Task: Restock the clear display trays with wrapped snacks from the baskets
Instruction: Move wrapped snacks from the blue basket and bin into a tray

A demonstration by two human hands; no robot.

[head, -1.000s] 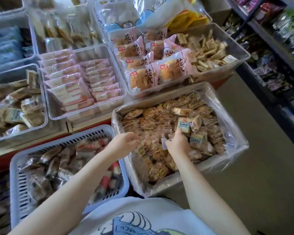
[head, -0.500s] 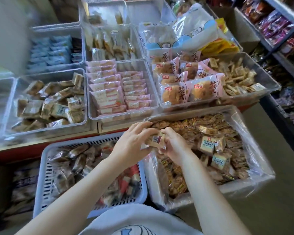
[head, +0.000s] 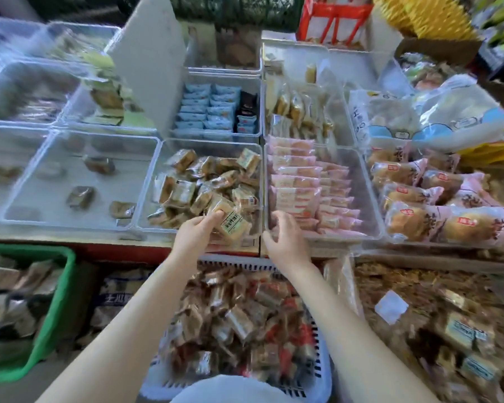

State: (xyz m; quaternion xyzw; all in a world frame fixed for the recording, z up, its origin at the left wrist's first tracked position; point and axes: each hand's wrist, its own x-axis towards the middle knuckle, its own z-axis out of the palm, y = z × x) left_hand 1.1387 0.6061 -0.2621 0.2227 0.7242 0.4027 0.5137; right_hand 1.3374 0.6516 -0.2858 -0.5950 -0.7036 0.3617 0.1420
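A wrapped snack (head: 231,226) is pinched in the left hand (head: 197,232) over the front edge of the centre clear tray (head: 149,181). The right hand (head: 284,242), fingers spread and holding nothing, is held beside it above the white basket (head: 323,370) at lower centre.

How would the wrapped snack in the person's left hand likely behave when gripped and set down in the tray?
The snack looks small and flat-sided, so probably light and unlikely to roll. Its glossy wrapper may be slippery in the left hand. Dropped on the heaped tray, it may slide or settle tilted.
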